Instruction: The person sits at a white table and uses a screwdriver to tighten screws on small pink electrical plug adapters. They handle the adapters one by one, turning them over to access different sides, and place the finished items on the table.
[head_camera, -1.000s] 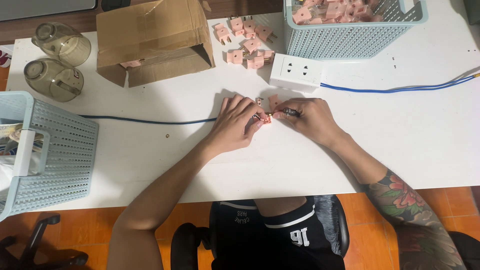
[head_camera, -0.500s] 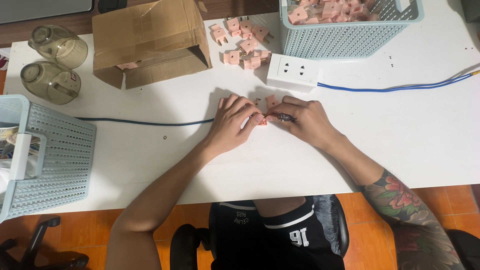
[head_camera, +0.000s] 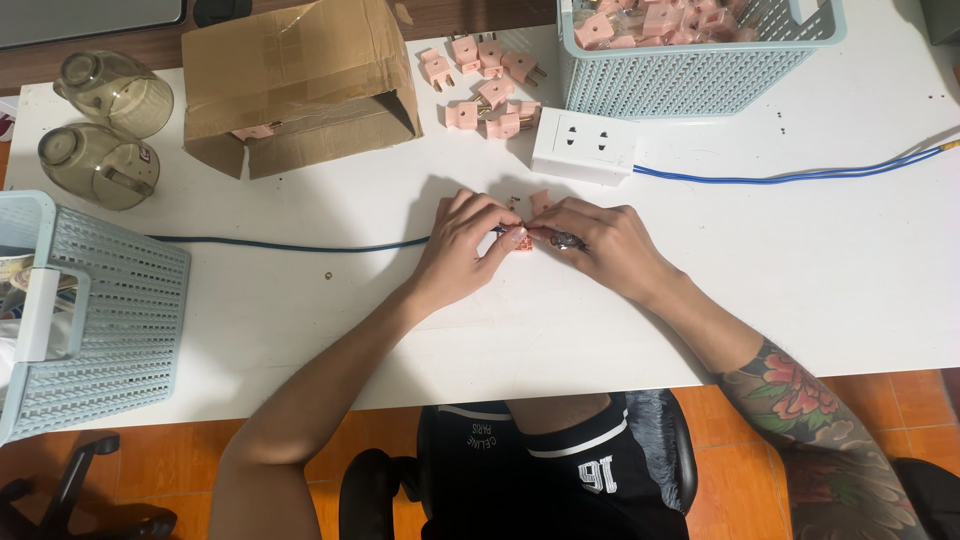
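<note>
Left hand (head_camera: 462, 245): fingers pinched on small pink plastic plug (head_camera: 522, 241), middle of white tabletop (head_camera: 800, 270).
Right hand (head_camera: 600, 245): closed around thin dark tool (head_camera: 566, 240), tip at the plug.
Blue cable (head_camera: 290, 245): runs left from the hands.
White socket box (head_camera: 583, 145): just beyond, far side.
Loose pink plugs (head_camera: 485, 85): far, near brown cardboard box (head_camera: 295, 80).

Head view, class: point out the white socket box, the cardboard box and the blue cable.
white socket box (head_camera: 585, 145), head view, top face by its holes
cardboard box (head_camera: 295, 70), head view, top panel
blue cable (head_camera: 780, 180), head view, right stretch
</note>
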